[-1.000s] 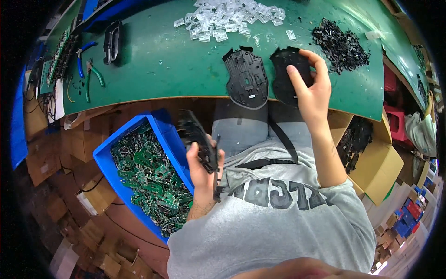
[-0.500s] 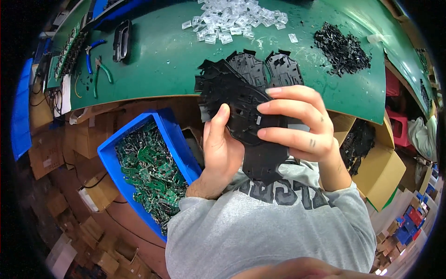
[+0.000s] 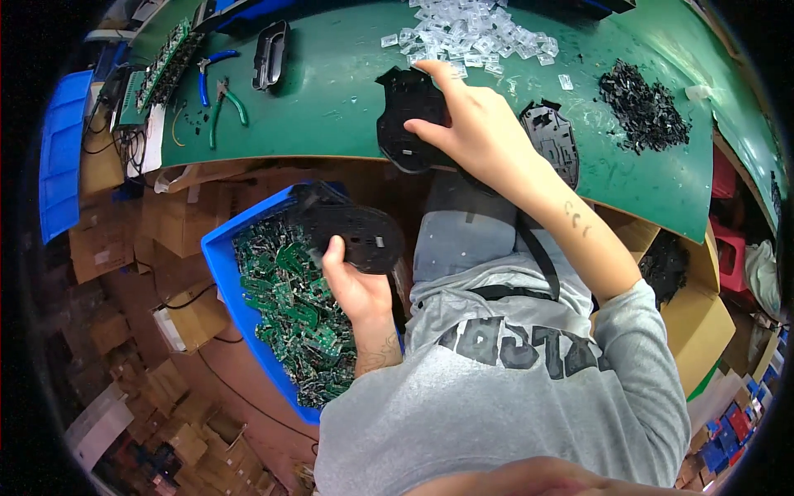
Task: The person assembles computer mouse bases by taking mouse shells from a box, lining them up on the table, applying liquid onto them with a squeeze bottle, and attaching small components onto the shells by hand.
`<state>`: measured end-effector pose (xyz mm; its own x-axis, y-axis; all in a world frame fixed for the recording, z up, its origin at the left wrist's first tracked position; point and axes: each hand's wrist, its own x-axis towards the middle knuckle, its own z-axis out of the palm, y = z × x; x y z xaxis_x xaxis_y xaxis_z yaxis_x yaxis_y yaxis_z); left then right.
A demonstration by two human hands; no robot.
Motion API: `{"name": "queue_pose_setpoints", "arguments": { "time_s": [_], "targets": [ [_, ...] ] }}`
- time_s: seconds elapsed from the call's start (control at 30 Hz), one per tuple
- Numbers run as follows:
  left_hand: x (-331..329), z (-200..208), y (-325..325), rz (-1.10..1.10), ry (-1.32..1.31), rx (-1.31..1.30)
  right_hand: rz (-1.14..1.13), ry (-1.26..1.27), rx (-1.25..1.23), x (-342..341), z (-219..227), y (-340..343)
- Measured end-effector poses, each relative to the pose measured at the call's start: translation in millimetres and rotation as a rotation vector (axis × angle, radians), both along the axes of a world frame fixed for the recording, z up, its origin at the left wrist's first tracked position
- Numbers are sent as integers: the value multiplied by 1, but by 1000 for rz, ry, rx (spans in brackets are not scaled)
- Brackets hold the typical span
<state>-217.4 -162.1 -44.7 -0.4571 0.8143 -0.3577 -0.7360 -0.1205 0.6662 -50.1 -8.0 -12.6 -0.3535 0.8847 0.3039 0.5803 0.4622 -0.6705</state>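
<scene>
My left hand (image 3: 361,285) is closed on a black plastic shell (image 3: 374,241), thumb on top. It holds this shell above the near corner of a blue bin (image 3: 248,364) full of green circuit boards (image 3: 302,322); the shell's far end is smeared by motion. At the table's front edge, my right hand (image 3: 471,124) grips another black plastic shell (image 3: 407,112) between thumb and fingers. Whether that is one shell or several stacked, I cannot tell. A further ribbed black shell (image 3: 552,145) lies on the green table, partly behind my right wrist.
Clear plastic pieces (image 3: 471,33) are heaped at the back of the green table (image 3: 322,124), with black scraps (image 3: 645,107) farther right. Blue-handled pliers (image 3: 204,78), green-handled cutters (image 3: 223,107) and a black tray (image 3: 270,56) lie left. A cardboard box (image 3: 703,331) stands at right.
My hands have parted from the shared stack of black shells. The left went down and left over the bin with a shell; the right reached forward to the table edge. The view has shifted.
</scene>
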Motion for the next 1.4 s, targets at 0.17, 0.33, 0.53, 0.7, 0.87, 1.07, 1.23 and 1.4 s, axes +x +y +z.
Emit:
{"name": "queue_pose_setpoints", "arguments": {
  "time_s": [0.17,0.33,0.53,0.7,0.87,1.07,1.23,1.4],
  "targets": [
    [12,-6,-3,-112,198,-11,-31,-312,259,-2,-1,2],
    [41,6,9,-222,467,32,247,178,-328,38,34,-38],
    [80,26,20,-663,326,209,-38,264,-610,105,39,-120],
    [130,23,35,-1040,180,364,-182,806,-806,172,25,-161],
    [166,11,48,-1279,135,204,-238,858,-763,220,14,-175],
    [179,23,62,-1305,391,165,-321,995,-614,257,-11,-177],
    [172,29,71,-1121,947,113,-828,730,-508,243,2,-162],
    [158,33,76,-1014,1023,2,-768,647,-523,208,-1,-152]
  ]
}}
